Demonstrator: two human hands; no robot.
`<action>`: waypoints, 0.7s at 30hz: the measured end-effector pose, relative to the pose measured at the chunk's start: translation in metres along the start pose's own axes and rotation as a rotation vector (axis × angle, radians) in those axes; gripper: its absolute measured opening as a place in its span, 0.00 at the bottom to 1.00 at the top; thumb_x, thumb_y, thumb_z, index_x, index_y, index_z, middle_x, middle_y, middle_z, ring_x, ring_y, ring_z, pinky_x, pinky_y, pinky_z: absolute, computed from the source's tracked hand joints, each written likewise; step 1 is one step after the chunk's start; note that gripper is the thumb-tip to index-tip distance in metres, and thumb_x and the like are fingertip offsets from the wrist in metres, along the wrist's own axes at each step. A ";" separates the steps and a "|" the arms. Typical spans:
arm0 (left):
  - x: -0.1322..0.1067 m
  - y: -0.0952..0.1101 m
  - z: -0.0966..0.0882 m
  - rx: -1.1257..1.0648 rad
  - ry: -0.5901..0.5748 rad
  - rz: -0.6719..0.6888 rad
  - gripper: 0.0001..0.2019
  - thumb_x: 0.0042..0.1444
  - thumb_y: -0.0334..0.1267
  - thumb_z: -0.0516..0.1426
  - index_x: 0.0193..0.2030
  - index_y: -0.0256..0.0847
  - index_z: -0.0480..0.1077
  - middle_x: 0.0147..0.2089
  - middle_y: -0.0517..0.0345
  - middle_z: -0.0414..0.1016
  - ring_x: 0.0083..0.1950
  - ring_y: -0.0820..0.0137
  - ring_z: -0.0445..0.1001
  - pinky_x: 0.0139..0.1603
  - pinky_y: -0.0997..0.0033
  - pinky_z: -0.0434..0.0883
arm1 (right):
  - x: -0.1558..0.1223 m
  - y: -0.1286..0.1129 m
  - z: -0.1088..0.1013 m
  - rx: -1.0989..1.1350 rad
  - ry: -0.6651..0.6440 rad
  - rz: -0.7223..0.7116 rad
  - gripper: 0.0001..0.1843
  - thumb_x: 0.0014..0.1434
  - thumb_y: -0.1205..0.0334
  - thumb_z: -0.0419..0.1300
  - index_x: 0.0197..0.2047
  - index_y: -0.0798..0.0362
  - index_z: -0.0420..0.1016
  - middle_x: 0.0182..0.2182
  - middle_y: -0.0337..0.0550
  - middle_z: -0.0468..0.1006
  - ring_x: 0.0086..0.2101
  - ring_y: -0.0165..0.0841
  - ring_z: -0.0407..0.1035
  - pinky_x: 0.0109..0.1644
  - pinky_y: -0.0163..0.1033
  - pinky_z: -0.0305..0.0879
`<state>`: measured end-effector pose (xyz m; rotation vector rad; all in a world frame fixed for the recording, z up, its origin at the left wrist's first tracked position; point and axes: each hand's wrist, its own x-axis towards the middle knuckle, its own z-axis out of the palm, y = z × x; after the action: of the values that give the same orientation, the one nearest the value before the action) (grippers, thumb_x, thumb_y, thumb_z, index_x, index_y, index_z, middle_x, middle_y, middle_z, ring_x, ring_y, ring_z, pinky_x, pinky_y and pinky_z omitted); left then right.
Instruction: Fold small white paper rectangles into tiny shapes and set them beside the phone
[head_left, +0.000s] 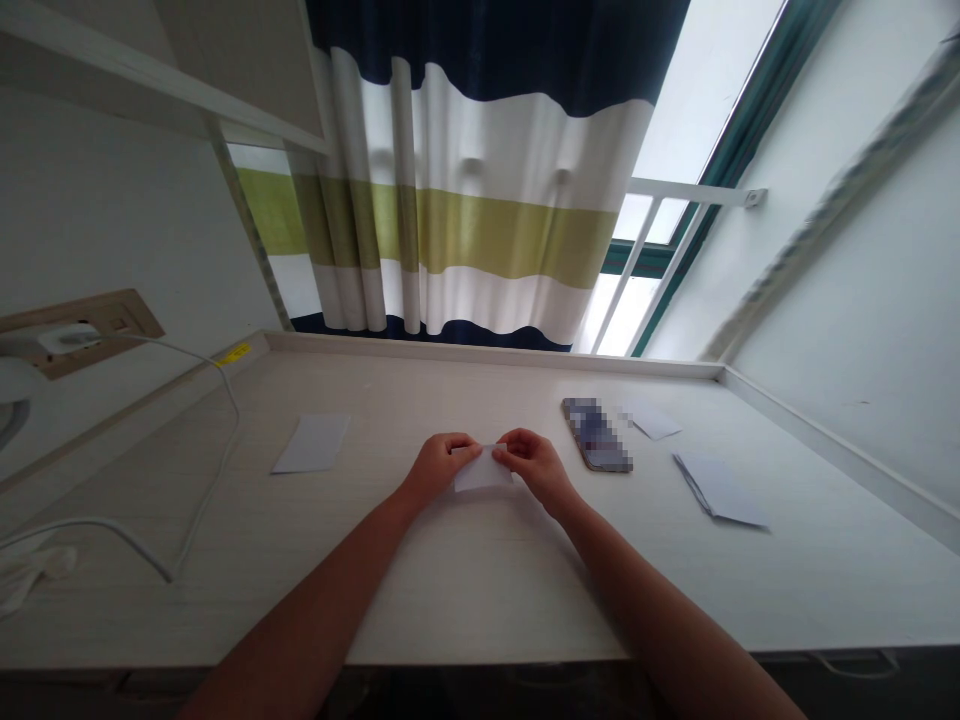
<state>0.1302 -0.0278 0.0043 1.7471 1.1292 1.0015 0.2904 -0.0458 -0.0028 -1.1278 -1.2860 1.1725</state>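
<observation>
White paper (484,474) is showing at lower centre, the left hand (436,468) and right hand (538,468) pinching its upper edge; 1 phone (598,436) is lying right of centre.

We're up at the wearer's head, facing forward and angled down across the desk (487,600), left hand (441,468) and right hand (536,466) close in at six o'clock, curtain (510,150) farther off at twelve, window (701,85) over at one.
</observation>
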 end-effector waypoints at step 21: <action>0.000 0.001 0.003 -0.226 0.023 -0.095 0.13 0.45 0.44 0.53 0.20 0.35 0.68 0.20 0.63 0.63 0.23 0.75 0.59 0.24 0.76 0.58 | -0.013 -0.008 0.002 -0.441 -0.145 -0.427 0.08 0.48 0.63 0.59 0.35 0.50 0.75 0.31 0.42 0.71 0.31 0.31 0.67 0.35 0.37 0.68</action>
<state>0.1334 -0.0284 0.0036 1.4928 1.0587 1.0508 0.2888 -0.0593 0.0044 -1.0118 -1.8515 0.6772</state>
